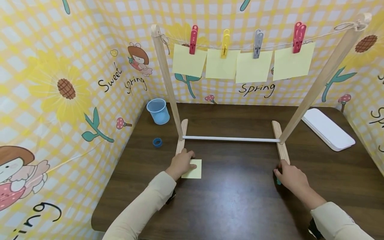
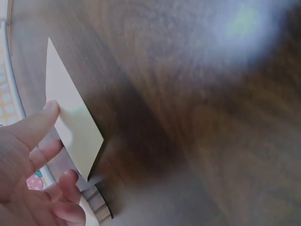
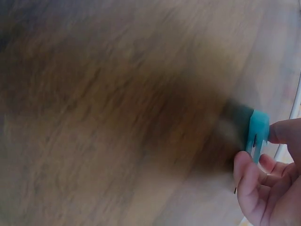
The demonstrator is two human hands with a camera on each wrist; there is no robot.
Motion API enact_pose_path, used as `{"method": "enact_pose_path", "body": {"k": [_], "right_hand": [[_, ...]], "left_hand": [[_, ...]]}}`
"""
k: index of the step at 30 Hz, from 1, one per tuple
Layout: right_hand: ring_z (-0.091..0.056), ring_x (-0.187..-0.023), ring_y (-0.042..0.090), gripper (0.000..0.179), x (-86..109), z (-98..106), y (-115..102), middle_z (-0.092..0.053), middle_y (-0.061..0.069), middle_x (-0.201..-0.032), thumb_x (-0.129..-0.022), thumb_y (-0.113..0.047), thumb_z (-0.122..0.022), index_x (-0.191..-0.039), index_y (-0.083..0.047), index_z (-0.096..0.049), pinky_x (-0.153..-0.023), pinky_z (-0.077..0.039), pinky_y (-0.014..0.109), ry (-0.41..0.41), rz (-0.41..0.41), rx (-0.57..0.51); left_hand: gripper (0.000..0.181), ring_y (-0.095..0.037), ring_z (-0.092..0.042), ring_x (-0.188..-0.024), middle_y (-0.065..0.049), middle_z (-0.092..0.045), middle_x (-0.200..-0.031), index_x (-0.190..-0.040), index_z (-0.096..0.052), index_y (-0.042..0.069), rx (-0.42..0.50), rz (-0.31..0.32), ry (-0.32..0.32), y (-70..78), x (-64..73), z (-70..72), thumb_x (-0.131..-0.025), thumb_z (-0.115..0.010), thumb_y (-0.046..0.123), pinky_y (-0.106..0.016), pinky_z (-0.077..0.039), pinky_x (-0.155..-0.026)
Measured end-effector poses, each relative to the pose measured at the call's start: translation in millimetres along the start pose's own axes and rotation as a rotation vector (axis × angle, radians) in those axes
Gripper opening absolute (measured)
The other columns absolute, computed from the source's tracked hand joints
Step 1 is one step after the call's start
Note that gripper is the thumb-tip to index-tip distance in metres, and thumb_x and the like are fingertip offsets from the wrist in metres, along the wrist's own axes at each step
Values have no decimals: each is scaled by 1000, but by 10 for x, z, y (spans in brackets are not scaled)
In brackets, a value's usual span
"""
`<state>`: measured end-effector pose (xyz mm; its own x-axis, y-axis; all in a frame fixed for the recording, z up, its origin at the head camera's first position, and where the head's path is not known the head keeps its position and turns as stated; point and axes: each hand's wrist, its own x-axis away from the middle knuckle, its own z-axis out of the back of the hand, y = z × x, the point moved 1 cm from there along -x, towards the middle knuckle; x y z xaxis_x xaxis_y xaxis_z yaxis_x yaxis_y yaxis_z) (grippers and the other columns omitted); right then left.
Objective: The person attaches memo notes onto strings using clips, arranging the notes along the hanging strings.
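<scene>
My left hand (image 1: 181, 164) pinches a pale yellow paper note (image 1: 196, 170) by its edge, near the rack's left foot. In the left wrist view the thumb lies on the face of the note (image 2: 77, 125) and a finger is behind it. My right hand (image 1: 293, 176), beside the rack's right foot, holds a teal clothespin (image 3: 258, 123) between thumb and fingers; only a bit of it shows in the head view. Several yellow notes (image 1: 222, 68) hang from a string, held by red, yellow and grey clothespins (image 1: 257, 44).
The string runs between two wooden posts (image 1: 168, 80) joined low down by a white rod (image 1: 231, 138). At the left stand a blue cup (image 1: 159, 113) and a blue ring (image 1: 157, 142), possibly tape. A white flat case (image 1: 328, 130) lies at the right on the dark table (image 1: 234, 206).
</scene>
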<state>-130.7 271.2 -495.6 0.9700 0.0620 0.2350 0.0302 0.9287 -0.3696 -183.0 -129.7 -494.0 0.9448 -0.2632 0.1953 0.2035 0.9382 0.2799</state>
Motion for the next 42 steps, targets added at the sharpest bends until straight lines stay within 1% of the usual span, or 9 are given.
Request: {"method": "enact_pose_path", "body": {"k": [3,11,18,24,31,36,39,41,42], "right_hand": [[-53,-59,24,26,-2,-8,-16,-57,11,-72,-90,-26,-55,-101,-4,-47,-45,-40,40,-3,11,-8],[-55,-60,26,28,-6,-46,-16,-59,15,-75,-89,-24,-56,-104,-2,-48,-45,-41,41,11,26,-16],[-53,-57,24,29,-9,-68,-10,-58,11,-71,-90,-24,-55,-106,-1,-48,-44,-40,39,6,26,-20],[-54,-57,24,29,-13,-71,-3,-58,11,-70,-90,-24,-55,-105,0,-49,-44,-40,39,19,34,-18],[-56,-61,27,28,-11,-72,16,-60,15,-75,-90,-25,-56,-105,-2,-50,-45,-41,41,20,29,-22],[-56,-60,27,31,-5,-61,15,-60,16,-74,-90,-26,-57,-108,-1,-49,-44,-41,41,13,24,-34],[-53,-56,23,32,6,-63,3,-57,9,-67,-90,-26,-56,-110,-1,-49,-44,-40,38,4,27,-49],[-50,-54,20,32,19,-66,3,-53,5,-62,-90,-25,-56,-110,-1,-49,-43,-38,35,5,29,-56],[-48,-52,19,32,25,-68,3,-51,3,-60,-90,-25,-56,-111,-1,-49,-43,-37,34,5,30,-61]], "left_hand": [[37,-31,-58,-82,-12,-52,-103,-110,-62,13,5,-10,11,33,15,-1,-79,-73,32,-42,-49,-65],[46,-31,-59,-87,-14,-56,-105,-122,-58,10,-6,-70,43,79,16,-16,-80,-73,23,-40,-51,-67],[36,-29,-58,-88,-9,-60,-97,-111,-64,11,-41,-83,82,60,3,-53,-79,-73,27,-41,-49,-71],[24,-24,-54,-79,-3,-59,-86,-95,-68,14,-53,-80,151,52,14,-95,-77,-73,31,-38,-44,-70],[27,-23,-49,-78,-2,-53,-85,-90,-56,17,-52,-92,214,47,48,-150,-77,-75,32,-37,-39,-68],[33,-22,-52,-70,0,-60,-77,-84,-51,18,-66,-72,229,53,73,-162,-73,-76,37,-38,-36,-65],[32,-19,-52,-60,2,-60,-70,-81,-53,17,3,-44,215,59,88,-146,-72,-77,36,-34,-37,-56],[29,-15,-50,-56,2,-57,-68,-81,-55,15,115,-14,184,82,88,-127,-73,-76,34,-29,-38,-50],[27,-15,-48,-54,1,-56,-68,-82,-57,13,203,7,159,95,89,-119,-75,-76,31,-28,-39,-47]]}}
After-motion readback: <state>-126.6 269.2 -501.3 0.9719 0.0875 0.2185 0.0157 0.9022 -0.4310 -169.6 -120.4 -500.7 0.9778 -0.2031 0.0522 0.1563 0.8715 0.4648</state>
